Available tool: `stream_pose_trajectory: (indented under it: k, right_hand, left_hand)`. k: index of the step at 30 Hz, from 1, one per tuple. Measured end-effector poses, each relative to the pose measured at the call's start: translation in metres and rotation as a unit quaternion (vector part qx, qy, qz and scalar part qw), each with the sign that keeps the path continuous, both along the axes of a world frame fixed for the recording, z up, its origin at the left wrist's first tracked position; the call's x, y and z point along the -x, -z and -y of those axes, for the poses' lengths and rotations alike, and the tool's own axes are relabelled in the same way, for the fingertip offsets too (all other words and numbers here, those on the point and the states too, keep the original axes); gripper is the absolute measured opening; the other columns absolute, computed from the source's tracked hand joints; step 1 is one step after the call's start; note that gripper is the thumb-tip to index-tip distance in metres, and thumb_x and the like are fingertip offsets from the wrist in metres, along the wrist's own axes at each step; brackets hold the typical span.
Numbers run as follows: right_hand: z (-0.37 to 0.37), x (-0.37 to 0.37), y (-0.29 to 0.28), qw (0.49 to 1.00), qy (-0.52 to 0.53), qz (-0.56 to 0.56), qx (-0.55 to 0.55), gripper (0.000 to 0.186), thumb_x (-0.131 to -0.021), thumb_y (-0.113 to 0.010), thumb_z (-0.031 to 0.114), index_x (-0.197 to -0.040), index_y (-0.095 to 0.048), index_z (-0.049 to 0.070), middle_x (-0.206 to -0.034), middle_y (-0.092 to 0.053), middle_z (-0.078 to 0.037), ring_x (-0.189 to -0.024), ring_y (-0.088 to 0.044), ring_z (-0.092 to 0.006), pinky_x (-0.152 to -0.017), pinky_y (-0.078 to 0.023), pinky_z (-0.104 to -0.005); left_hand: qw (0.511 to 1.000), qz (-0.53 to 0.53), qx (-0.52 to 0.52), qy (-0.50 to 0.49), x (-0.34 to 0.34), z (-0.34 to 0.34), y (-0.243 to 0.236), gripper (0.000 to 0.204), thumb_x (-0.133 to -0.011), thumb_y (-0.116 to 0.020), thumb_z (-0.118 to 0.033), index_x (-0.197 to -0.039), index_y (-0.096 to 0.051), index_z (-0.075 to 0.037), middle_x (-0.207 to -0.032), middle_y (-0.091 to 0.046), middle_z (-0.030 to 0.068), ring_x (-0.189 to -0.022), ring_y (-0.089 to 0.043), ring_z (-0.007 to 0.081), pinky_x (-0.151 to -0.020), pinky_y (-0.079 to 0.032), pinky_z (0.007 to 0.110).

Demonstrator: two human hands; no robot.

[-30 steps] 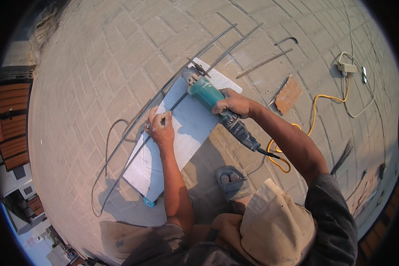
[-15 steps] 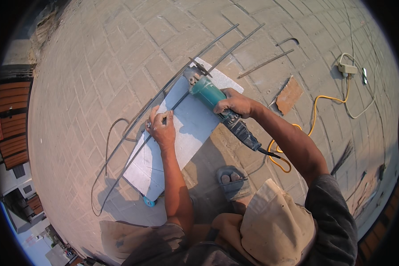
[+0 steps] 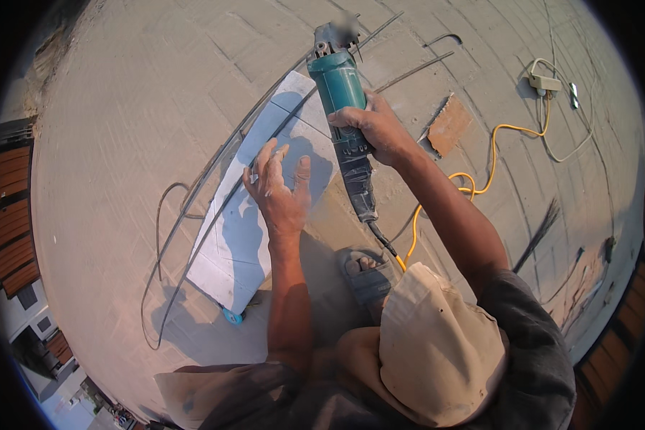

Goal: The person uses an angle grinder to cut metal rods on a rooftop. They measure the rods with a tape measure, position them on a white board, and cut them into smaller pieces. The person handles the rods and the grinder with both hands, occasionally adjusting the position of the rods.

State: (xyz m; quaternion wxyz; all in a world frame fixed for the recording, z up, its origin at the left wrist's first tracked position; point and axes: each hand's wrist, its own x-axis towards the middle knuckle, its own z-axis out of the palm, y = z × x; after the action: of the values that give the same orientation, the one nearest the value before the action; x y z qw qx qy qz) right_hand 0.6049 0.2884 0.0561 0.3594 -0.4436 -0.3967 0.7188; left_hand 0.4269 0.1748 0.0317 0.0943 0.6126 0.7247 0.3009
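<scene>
My right hand (image 3: 381,130) is wrapped around a green and black angle grinder (image 3: 339,87), held up over the far end of a pale flat board (image 3: 226,266). The grinder's head points away from me, and its disc is partly hidden and blurred. A thin dark metal rod (image 3: 224,203) runs lengthwise across the board. Over that rod, my left hand (image 3: 278,188) has its fingers and thumb apart. Its fingertips are beside the rod, and I cannot tell whether they touch it. Another long bent rod (image 3: 202,188) lies along the board's left side.
A yellow cord (image 3: 496,147) runs from near the grinder to a power strip (image 3: 545,84) at the right. On the paving lie a broken brown piece (image 3: 450,126), a short curved rod (image 3: 444,37) and a bundle of dark bristles (image 3: 541,233). My sandalled foot (image 3: 365,276) is near the board.
The grinder has risen and swung away from the rod on the board, its head now pointing more straight ahead. My left hand has let go of the rod and spread its fingers.
</scene>
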Motion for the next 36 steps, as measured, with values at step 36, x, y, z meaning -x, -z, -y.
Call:
stream_pose_trajectory:
  k: [36]
  right_hand:
    - [0.036, -0.139, 0.084, 0.818, 0.283, 0.501, 0.013, 0.06, -0.069, -0.076, 0.032, -0.102, -0.049, -0.01, -0.092, -0.063, -0.024, -0.084, -0.066, -0.0327, -0.075, -0.052, -0.0405]
  left_hand:
    - [0.978, -0.032, 0.113, 0.175, 0.014, -0.053, -0.037, 0.041, -0.094, -0.066, -0.022, -0.126, -0.054, 0.002, -0.125, -0.057, 0.0199, -0.116, -0.059, 0.037, -0.098, -0.048, 0.045]
